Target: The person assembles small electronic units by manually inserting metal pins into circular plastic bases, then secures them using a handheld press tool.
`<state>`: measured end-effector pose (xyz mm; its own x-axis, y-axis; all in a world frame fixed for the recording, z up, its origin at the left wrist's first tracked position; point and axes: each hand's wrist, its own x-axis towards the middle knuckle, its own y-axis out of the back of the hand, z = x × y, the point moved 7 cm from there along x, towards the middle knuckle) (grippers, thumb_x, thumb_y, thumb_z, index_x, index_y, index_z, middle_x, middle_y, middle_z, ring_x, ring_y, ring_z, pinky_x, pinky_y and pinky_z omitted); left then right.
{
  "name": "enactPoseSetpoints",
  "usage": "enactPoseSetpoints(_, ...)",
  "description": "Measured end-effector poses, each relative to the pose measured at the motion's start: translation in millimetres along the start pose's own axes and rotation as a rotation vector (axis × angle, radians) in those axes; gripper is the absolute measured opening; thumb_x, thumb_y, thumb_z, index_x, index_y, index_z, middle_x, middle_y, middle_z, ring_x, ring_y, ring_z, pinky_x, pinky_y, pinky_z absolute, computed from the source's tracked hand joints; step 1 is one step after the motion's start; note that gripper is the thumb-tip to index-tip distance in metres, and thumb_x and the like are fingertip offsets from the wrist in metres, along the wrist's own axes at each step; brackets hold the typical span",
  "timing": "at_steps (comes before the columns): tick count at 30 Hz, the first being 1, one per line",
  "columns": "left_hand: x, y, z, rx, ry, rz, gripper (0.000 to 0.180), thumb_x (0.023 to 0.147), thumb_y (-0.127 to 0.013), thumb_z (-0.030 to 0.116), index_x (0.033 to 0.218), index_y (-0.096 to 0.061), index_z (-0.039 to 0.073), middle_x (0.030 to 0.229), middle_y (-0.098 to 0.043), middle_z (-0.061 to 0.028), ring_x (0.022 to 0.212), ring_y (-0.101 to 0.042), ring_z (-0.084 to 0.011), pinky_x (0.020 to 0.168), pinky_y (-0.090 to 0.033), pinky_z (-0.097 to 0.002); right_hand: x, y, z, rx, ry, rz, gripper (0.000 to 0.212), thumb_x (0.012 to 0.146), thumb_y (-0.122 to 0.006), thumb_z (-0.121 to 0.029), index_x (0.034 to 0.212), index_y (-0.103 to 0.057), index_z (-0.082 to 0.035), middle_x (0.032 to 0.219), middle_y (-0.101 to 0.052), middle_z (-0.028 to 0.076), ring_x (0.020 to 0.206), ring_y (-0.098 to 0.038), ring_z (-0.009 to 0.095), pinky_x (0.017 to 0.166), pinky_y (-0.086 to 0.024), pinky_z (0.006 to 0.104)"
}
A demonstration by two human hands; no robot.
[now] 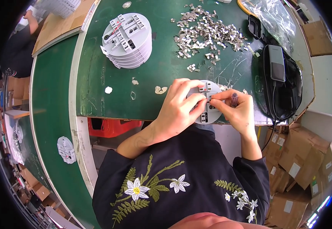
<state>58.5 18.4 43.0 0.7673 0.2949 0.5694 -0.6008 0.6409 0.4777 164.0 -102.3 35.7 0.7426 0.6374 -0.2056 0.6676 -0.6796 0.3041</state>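
Note:
A round light-grey plastic plate (213,117) with moulded slots and raised blocks lies at the near edge of the green table. My left hand (175,108) is closed over its left side, thumb and index finger pressed together near the middle. My right hand (237,111) pinches thumb and forefinger at the plate's centre, close to the left fingertips. Whatever sits between the right fingertips is too small and covered to name. A stack of similar grey plates (135,57) stands at the far left, a red strip showing on the top one.
Small metal clips (202,32) lie heaped at the back. At right are a black case (297,86), a grey power bank (276,63) with cable, and plastic wrap (274,17). Another plate (66,150) rests on the left green surface. A person (19,53) is at far left.

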Motion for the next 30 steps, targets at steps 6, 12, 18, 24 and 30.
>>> enactPoseSetpoints(6,0,0,0,-0.018,0.014,-0.008,0.019,0.073,-0.074,-0.005,0.09,-0.068,0.002,0.118,-0.063,-0.0091,0.099,-0.054,-0.0245,0.078,-0.048,-0.0304,-1,0,-2,-0.027,-0.019,-0.013,0.006,0.08,-0.075,0.0,0.086,-0.074,0.0,0.058,-0.055,-0.004,0.048,-0.038,0.001,0.044,-0.027,0.0151)
enactPoseSetpoints(12,-2,3,-5,-0.09,0.056,-0.008,0.019,0.075,-0.074,-0.006,0.093,-0.07,0.0,0.117,-0.064,-0.0094,0.095,-0.056,-0.0224,0.076,-0.05,-0.029,4,-4,-9,-0.137,0.062,-0.103,0.007,0.082,-0.071,0.002,0.088,-0.07,0.0,0.076,-0.06,0.0,0.059,-0.043,0.007,0.054,-0.035,0.0195)
enactPoseSetpoints(18,-7,11,-12,-0.135,0.064,-0.001,0.016,0.077,-0.073,-0.007,0.091,-0.068,-0.001,0.113,-0.062,-0.0104,0.089,-0.058,-0.0225,0.075,-0.052,-0.03,4,-18,-22,-0.284,0.322,-0.216,0.009,0.085,-0.064,0.006,0.09,-0.064,-0.001,0.089,-0.06,0.002,0.065,-0.044,0.01,0.06,-0.037,0.0221)
enactPoseSetpoints(24,-7,14,-11,-0.116,0.067,0.025,0.017,0.075,-0.072,-0.009,0.09,-0.067,-0.002,0.112,-0.062,-0.0102,0.085,-0.058,-0.0217,0.073,-0.052,-0.0293,2,-25,-29,-0.355,0.441,-0.224,0.011,0.086,-0.061,0.007,0.094,-0.061,0.001,0.091,-0.059,0.006,0.066,-0.047,0.015,0.06,-0.04,0.0252)
enactPoseSetpoints(30,-6,14,-19,-0.133,0.125,0.011,0.017,0.076,-0.074,-0.009,0.091,-0.07,-0.002,0.111,-0.065,-0.0091,0.09,-0.059,-0.02,0.072,-0.053,-0.0271,5,-31,-27,-0.454,0.454,-0.238,0.014,0.084,-0.06,0.009,0.096,-0.06,0.001,0.092,-0.06,0.008,0.066,-0.049,0.018,0.061,-0.042,0.0277)
